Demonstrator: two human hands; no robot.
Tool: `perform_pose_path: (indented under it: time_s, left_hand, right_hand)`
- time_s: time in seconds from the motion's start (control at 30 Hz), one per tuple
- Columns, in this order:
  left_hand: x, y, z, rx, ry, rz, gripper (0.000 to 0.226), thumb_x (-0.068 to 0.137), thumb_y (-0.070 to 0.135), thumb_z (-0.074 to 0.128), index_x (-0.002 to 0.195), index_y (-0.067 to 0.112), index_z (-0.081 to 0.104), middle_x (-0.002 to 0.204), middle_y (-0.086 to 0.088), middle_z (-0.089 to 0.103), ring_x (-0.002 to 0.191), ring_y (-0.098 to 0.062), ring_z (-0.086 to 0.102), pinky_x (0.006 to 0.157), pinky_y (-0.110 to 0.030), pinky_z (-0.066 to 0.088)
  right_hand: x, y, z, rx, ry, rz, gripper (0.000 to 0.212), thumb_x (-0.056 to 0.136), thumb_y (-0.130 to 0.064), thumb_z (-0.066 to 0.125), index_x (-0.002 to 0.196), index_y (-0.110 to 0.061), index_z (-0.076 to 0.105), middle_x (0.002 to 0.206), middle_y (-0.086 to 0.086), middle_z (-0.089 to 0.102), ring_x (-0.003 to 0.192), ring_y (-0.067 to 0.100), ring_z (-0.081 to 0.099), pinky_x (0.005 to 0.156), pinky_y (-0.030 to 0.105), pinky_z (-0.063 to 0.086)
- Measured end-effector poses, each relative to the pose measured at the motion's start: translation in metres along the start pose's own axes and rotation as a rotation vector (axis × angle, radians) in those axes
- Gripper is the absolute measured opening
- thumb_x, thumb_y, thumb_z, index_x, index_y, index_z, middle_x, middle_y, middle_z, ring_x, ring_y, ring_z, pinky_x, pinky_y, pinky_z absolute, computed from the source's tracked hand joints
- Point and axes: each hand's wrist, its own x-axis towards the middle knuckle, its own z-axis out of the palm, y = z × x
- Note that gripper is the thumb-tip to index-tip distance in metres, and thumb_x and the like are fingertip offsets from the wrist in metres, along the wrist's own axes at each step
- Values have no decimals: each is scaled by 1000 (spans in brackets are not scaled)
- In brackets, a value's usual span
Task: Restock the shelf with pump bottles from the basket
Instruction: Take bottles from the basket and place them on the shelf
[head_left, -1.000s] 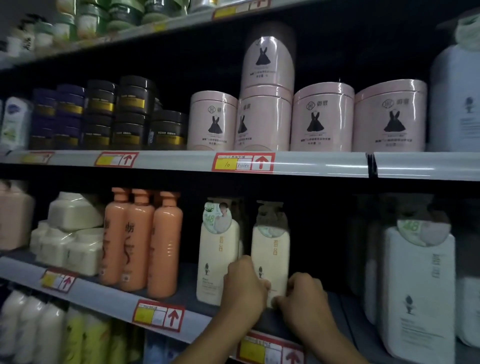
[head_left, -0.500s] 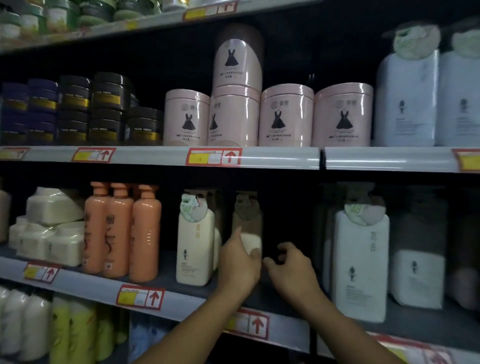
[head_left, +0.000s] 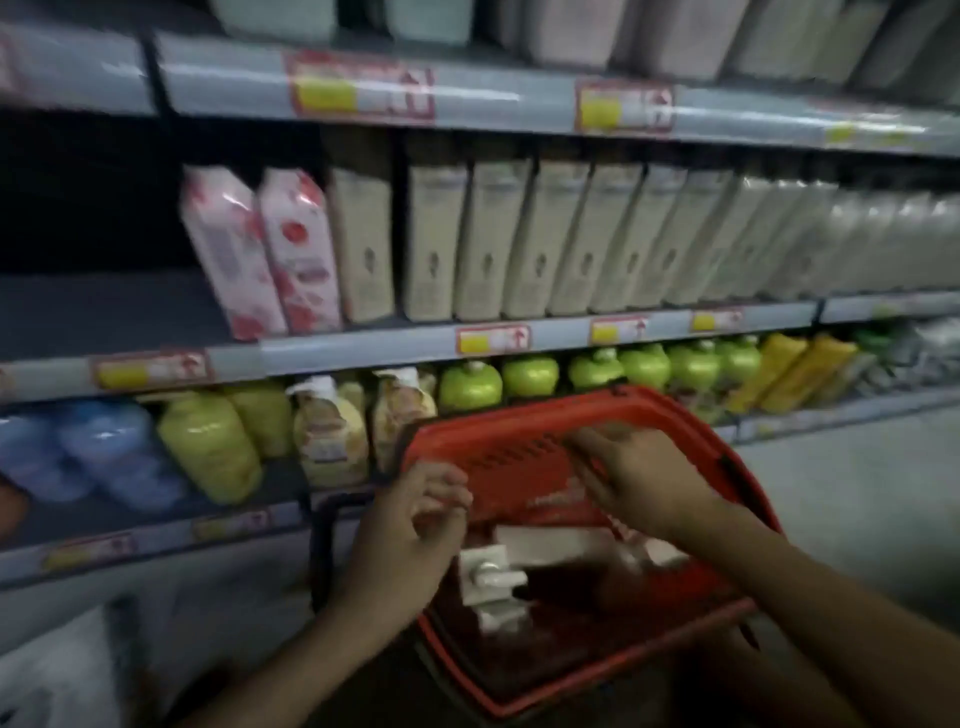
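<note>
— Where were the hands when you looked?

— Both hung over the red basket (head_left: 597, 680), which sat low in front of the shelves. The left hand (head_left: 410, 530) was above its left rim, fingers loosely curled and apart, gripping nothing. The right hand (head_left: 639, 483) hovered over the basket's far wall, fingers spread, also empty.

— And the pump bottles?

— Inside the basket, near the middle. I could make out one white pump head (head_left: 491, 577) just right of the left hand, not touched by it. Pale shapes lay beside it, but the blur kept me from telling what they were.

— What about the shelf itself?

— The middle shelf (head_left: 363, 345) carried a long row of cream bottles (head_left: 519, 244) running off to the right, with two pink packs (head_left: 265, 249) leaning at the row's left end. Left of those the board was bare and dark. Below, green bottles (head_left: 530, 374) stood behind the basket, yellow bottles (head_left: 208, 441) and blue ones (head_left: 104, 447) further left.
</note>
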Motion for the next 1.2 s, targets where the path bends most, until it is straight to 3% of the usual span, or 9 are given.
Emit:
perform_pose_path:
  time_s: [0.1, 0.2, 0.4, 0.53, 0.63, 0.73, 0.97, 1.07, 1.2]
  left_hand:
    - [-16, -36, 42, 65, -136, -55, 41, 84, -8, 63, 91, 32, 64, 90, 15, 72, 83, -7, 69, 77, -29, 56]
    - [-20, -52, 63, 142, -206, -79, 40, 84, -9, 63, 92, 30, 64, 92, 14, 71, 83, -8, 68, 73, -18, 51]
    - [-5, -61, 80, 183, -265, -91, 33, 85, -2, 65, 96, 29, 65, 95, 17, 69, 87, -6, 67, 76, -16, 52]
    - [-3, -61, 86, 184, -314, -95, 30, 88, 3, 65, 98, 31, 65, 94, 8, 70, 84, -8, 67, 73, -15, 52]
    - [0, -65, 85, 229, -342, -64, 29, 88, 10, 66, 100, 36, 64, 92, 10, 68, 81, -11, 67, 72, -17, 52]
    - [0, -66, 86, 251, -321, -47, 27, 88, 13, 67, 102, 36, 63, 91, 15, 67, 82, -7, 66, 69, -11, 47]
    - [1, -68, 88, 330, -341, -3, 48, 88, 23, 68, 129, 37, 51, 126, 22, 56, 113, 2, 56, 96, -25, 51]
    - [8, -72, 96, 375, -378, -4, 81, 83, 36, 74, 151, 32, 30, 148, 17, 44, 133, -1, 43, 109, -30, 43]
    - [14, -75, 110, 267, -373, 45, 95, 74, 39, 79, 150, 41, 20, 148, 19, 38, 138, -4, 39, 110, -35, 42]
  right_hand:
    - [-73, 91, 32, 33, -148, 435, 21, 87, -25, 59, 101, -15, 71, 80, 13, 75, 73, 35, 71, 60, 36, 50]
    - [-95, 135, 56, 121, -304, 648, 26, 91, -36, 61, 93, -12, 72, 90, 12, 75, 87, 32, 71, 74, 38, 52]
    - [-88, 138, 97, 302, -801, 561, 50, 88, -40, 64, 136, -29, 51, 134, 3, 57, 129, 28, 55, 104, 33, 43]
    - [-83, 135, 107, -106, -849, 384, 63, 89, -34, 61, 147, -32, 36, 149, 2, 38, 135, 31, 41, 110, 44, 39]
    - [-73, 127, 112, -170, -792, 321, 39, 91, -41, 55, 126, -24, 58, 132, 3, 58, 120, 25, 56, 100, 37, 46]
    - [-68, 118, 113, -149, -783, 323, 42, 86, -56, 53, 105, -23, 69, 108, 1, 71, 98, 20, 68, 87, 34, 54]
    - [-41, 71, 87, -166, -378, 467, 62, 69, -79, 55, 58, -18, 50, 60, -5, 46, 69, 27, 60, 62, 29, 37]
    - [-26, 40, 66, -44, -221, 556, 67, 65, -79, 58, 47, -15, 46, 51, -2, 43, 59, 26, 52, 57, 28, 34]
    - [-14, 1, 41, 167, -45, 530, 71, 54, -76, 51, 41, -7, 51, 38, 4, 47, 43, 22, 53, 46, 26, 27]
